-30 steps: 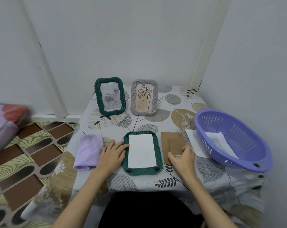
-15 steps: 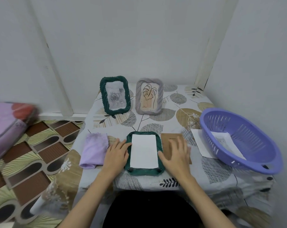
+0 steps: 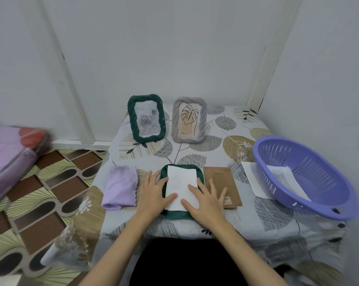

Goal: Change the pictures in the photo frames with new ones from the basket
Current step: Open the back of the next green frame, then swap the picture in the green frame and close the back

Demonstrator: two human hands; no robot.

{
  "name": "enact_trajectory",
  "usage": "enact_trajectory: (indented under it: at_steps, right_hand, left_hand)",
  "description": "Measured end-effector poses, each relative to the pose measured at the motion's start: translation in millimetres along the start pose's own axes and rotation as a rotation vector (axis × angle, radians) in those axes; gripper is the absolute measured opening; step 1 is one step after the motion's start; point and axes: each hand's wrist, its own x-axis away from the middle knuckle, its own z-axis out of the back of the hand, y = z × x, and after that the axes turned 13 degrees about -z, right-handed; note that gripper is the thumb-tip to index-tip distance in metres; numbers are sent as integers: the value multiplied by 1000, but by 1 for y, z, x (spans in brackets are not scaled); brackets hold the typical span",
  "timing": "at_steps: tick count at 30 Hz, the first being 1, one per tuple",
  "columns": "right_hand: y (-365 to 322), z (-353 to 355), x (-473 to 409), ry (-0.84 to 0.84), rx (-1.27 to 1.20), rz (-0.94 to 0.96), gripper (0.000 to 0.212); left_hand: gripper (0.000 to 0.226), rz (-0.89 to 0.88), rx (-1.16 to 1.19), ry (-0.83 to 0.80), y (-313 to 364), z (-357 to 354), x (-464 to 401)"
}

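- Left hand (image 3: pixel 154 193) and right hand (image 3: pixel 207 198) lie flat with fingers spread, gripping nothing, pressing a white paper sheet (image 3: pixel 181 185) into the dark green rope-textured frame lying face down (image 3: pixel 175 214) at the near table edge.
- Done well, I judge: press evenly, square the sheet in the recess, then refit the brown cardboard backing with stand (image 3: pixel 226 182) just right of it.
- Left lies a soft lilac folded cloth (image 3: pixel 121 187).
- Far right, the slotted purple plastic basket (image 3: pixel 318 203) holds another print (image 3: pixel 285 176).
- Farther back stand a green twisted frame (image 3: pixel 146 118) and a grey one (image 3: pixel 189 120).
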Motion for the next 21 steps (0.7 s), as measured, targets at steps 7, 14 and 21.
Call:
enact_trajectory:
  at_steps: [7,14,21]
  right_hand:
    - [0,1,1,-21,-10,-11,80]
    - [28,58,-7,142,-59,29,77]
    - [134,133,-8,100,106,-198,46]
  left_hand:
    - [74,-38,312,63,3,1,-4]
    - [48,0,513,145,11,13,-13]
    - [47,-24,896,193,61,37,-45]
